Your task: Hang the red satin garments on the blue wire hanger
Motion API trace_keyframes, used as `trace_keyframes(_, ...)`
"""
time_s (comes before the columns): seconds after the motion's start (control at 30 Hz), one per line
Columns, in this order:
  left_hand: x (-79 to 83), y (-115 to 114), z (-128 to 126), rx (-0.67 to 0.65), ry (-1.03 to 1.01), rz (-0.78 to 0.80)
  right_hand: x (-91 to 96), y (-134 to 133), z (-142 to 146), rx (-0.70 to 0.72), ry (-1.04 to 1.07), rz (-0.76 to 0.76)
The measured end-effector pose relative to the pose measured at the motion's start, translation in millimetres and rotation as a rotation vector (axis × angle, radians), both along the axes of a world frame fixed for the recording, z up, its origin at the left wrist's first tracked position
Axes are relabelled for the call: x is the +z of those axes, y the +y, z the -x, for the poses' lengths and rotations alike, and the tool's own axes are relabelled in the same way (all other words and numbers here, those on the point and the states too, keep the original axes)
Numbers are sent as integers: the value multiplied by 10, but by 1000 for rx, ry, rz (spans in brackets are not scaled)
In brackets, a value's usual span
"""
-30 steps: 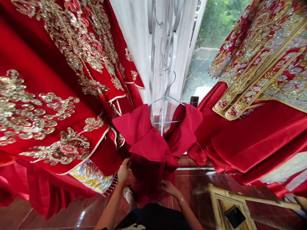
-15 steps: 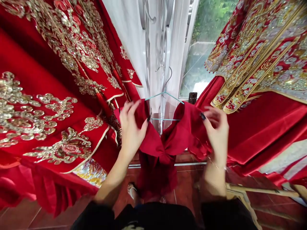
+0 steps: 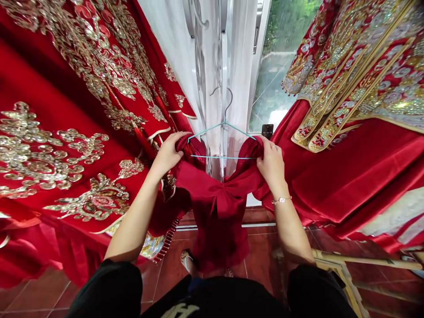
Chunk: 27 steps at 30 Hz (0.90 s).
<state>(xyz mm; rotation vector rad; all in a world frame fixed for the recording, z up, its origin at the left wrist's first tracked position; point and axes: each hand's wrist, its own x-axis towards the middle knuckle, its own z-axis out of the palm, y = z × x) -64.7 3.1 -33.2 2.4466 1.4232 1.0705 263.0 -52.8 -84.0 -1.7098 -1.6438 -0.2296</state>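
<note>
Head view: your left hand (image 3: pixel 168 152) curls over one shoulder of a dark-red bow-front dress (image 3: pixel 225 198), pinching the cloth beside the end of a teal wire hanger (image 3: pixel 223 126). Your right hand (image 3: pixel 272 164), with a bracelet (image 3: pixel 281 200) on its wrist, pinches the other shoulder. The dress hangs at center before a sheer white curtain (image 3: pixel 240 88). Gold-embroidered red robes (image 3: pixel 66 88) crowd in from 9 o'clock, and another robe (image 3: pixel 351 88) from 3. A black device (image 3: pixel 267 130) near 1 o'clock shows digits too small to read. Pale lettering on your black shirt (image 3: pixel 180 310) is cut off at 6 o'clock.
</note>
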Motion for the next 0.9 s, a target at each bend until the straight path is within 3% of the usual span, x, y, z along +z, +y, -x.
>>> trace_keyframes(0.43, -152, -145, -84, 23, -29, -76, 134, -133, -9, -87, 34, 69)
trace_keyframes(0.63, -189, -246, -246, 198, 29, -93, 103, -113, -109, -47, 67, 57)
trace_keyframes(0.9, -163, -365, -506, 352, 104, -123, -106, 28, -209, 61, 86, -53)
